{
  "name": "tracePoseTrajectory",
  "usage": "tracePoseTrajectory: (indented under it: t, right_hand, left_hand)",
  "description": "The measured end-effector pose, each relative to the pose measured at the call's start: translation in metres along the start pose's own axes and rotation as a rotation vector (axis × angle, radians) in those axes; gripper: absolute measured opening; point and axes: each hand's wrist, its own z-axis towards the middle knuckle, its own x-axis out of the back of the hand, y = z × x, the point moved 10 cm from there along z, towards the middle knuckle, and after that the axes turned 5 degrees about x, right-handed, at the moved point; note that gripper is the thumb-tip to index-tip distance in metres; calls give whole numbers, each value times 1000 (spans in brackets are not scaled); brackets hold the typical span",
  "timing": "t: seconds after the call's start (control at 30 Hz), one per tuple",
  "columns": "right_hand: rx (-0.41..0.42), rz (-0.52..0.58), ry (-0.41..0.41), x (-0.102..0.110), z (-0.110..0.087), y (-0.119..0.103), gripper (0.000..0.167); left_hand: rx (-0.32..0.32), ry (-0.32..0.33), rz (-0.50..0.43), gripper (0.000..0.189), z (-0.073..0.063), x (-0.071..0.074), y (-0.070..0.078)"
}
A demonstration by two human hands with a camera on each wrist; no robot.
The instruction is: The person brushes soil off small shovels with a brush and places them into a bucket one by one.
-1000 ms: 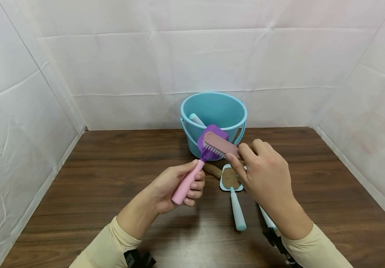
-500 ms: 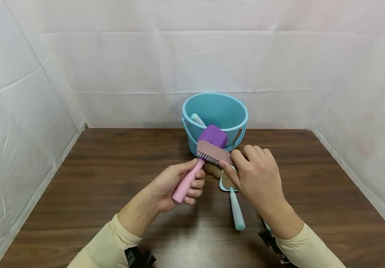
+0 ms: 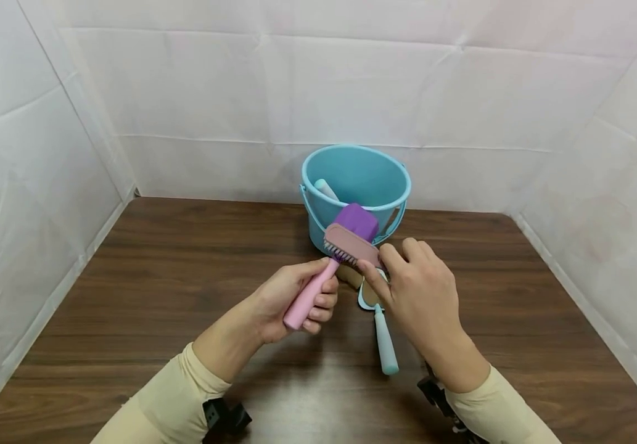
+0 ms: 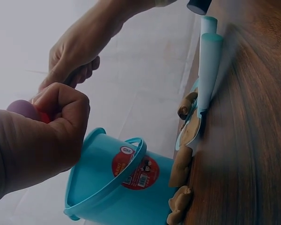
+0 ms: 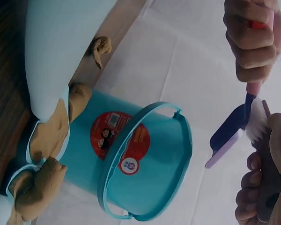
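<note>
My left hand (image 3: 274,302) grips the pink handle of a toy shovel (image 3: 359,219), whose purple blade points up and away, in front of the bucket. From the right, my right hand (image 3: 423,290) holds a scrub brush (image 3: 351,242) with a pinkish-brown back and white bristles. Its bristles lie across the shovel's neck, just above the left hand's thumb. In the right wrist view the bristles meet the base of the dark-looking shovel blade (image 5: 228,129). Both tools are held above the table.
A light blue bucket (image 3: 315,213) with a handle stands at the back, a pale handle (image 3: 326,189) poking out of it. Before it, a light blue shovel (image 3: 386,345) lies on the table, bearing brown clay-like matter. Brown lumps (image 4: 181,166) lie near the bucket. White sheets (image 3: 213,92) wall the table.
The brush has moved down the shovel from the purple blade to its neck, the right hand shifting left with it. The left hand keeps its grip on the shovel.
</note>
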Motion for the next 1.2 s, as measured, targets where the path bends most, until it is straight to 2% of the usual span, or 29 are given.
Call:
tracePoseTrajectory:
  t: [0.2, 0.33, 0.43, 0.53, 0.63, 0.77, 0.87, 1.03, 1.2]
  right_hand:
    - [-97, -72, 28, -1, 0, 33, 53]
    - [-193, -105, -12, -6, -3, 59, 51]
    - [-248, -106, -24, -1, -4, 67, 51]
    - [-233, -75, 1, 9, -2, 57, 55]
    - [-142, -17, 14, 16, 0, 28, 60]
    - [-60, 55, -27, 14, -2, -8, 58]
    - [-55, 45, -36, 11, -5, -15, 57]
    - [-89, -23, 24, 8, -3, 10, 56]
    - [-204, -95, 34, 6, -2, 51, 52]
  left_hand:
    - [29, -18, 34, 44, 1, -3, -5]
    - [41, -21, 47, 43, 0, -4, -9]
    - [43, -21, 47, 43, -1, -5, -10]
    - [33, -22, 42, 43, -2, -4, -10]
    - [25, -21, 36, 44, -2, -4, -8]
    - [16, -20, 36, 42, -1, -3, -7]
    - [16, -23, 36, 41, 0, -5, -6]
    - [24, -23, 43, 43, 0, -8, -6]
    - [27, -55, 64, 42, -2, -13, -7]
